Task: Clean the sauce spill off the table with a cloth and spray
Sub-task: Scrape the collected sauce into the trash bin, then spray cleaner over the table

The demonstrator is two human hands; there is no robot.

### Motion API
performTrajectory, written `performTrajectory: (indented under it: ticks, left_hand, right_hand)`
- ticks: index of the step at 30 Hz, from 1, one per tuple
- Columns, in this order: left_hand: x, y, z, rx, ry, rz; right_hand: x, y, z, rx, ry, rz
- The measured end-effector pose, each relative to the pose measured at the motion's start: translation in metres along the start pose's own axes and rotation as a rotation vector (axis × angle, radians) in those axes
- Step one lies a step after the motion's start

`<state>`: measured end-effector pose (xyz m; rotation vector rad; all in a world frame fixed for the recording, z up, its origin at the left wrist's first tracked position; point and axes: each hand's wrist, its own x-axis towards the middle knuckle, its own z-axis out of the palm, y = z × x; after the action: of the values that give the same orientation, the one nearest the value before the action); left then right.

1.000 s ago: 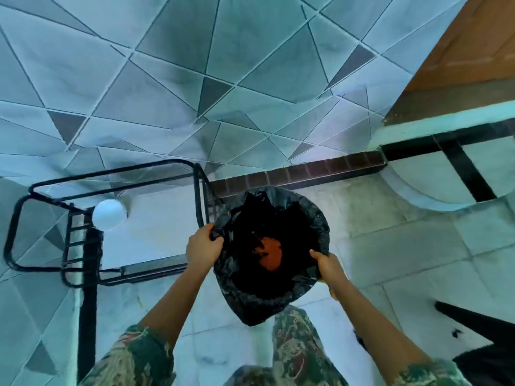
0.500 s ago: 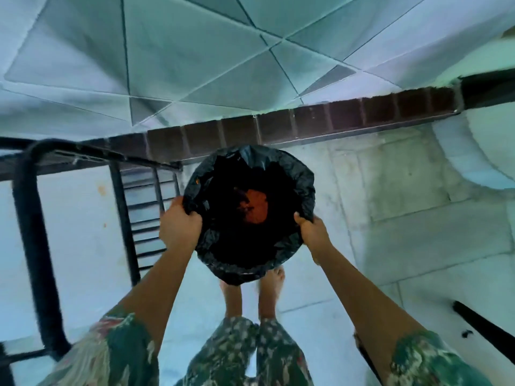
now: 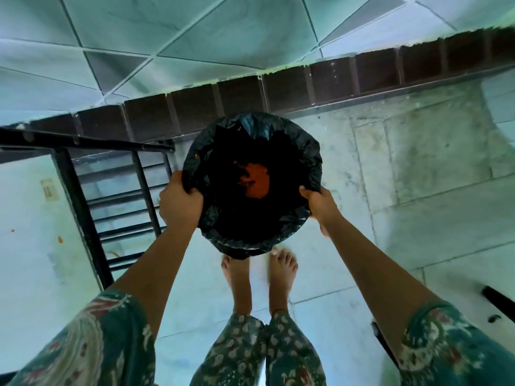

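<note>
- The left hand [image 3: 181, 203] grips the left rim of a black bag [image 3: 306, 162], fingers curled over the edge and bunching the film.
- The right hand [image 3: 319, 203] pinches the right rim, thumb on top and fingers underneath.
- Between them the bag's mouth is stretched into a rough circle facing straight up at the camera. Its long axis runs down toward the floor, so it is seen end-on.
- The bag is thin, glossy, crinkled plastic, with its rim puckered into folds at the far side.
- Deep inside, near the middle, lies an orange-red patch [image 3: 255, 181] with ragged edges. Whether it is cloth or sauce cannot be told.
- The bag's lower end hangs just in front of two bare feet [image 3: 281, 271], which stand side by side on the floor [image 3: 432, 204].
- The floor is pale square tile, scuffed and mottled.
- At the left is a white table top [image 3: 28, 218], smooth and flat, with a few small orange flecks [image 3: 60, 239] on it.
- A black metal frame [image 3: 80, 201] of tubes and thin parallel bars borders the table top on its right, near the left hand.
- A band of dark brown tiles [image 3: 334, 79] runs along the foot of the far wall, which is grey tile cut into triangles.
- The sleeves [image 3: 83, 352] and trousers [image 3: 259, 352] are green patterned fabric.
</note>
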<state>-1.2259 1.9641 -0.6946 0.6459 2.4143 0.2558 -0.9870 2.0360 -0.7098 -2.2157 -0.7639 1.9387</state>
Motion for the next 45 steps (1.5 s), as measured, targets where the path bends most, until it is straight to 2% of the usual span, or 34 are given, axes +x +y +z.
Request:
performTrajectory:
  ticks: [6,11,15,21,26,33,41,45]
  left_hand:
    - [-0.009,-0.011,-0.005,-0.169,-0.133,0.042]
    - [-0.042,-0.003,-0.036,-0.265,-0.205,0.042]
    - [-0.092,0.014,-0.086,-0.159,-0.248,0.169]
    - [-0.195,0.065,-0.185,-0.073,-0.271,0.374]
    - [-0.279,0.095,-0.267,-0.050,-0.201,0.587]
    - [-0.352,0.108,-0.340,-0.016,-0.125,0.930]
    - [-0.436,0.134,-0.350,0.035,-0.177,1.487]
    - [-0.528,0.144,-0.328,-0.028,-0.324,1.770]
  right_hand:
    - [-0.015,0.003,-0.011,-0.019,-0.071,-0.041]
    - [-0.067,0.000,-0.024,-0.072,0.061,-0.175]
    - [-0.142,-0.013,-0.032,-0.228,0.161,-0.293]
    - [-0.275,-0.040,-0.049,-0.316,0.146,-0.415]
    - [-0.398,-0.057,-0.075,-0.336,0.214,-0.656]
    - [-0.524,-0.037,-0.077,-0.327,0.469,-0.854]
    - [-0.633,0.035,-0.096,-0.108,0.974,-0.748]
    - [-0.696,0.105,-0.127,0.003,1.218,-0.648]
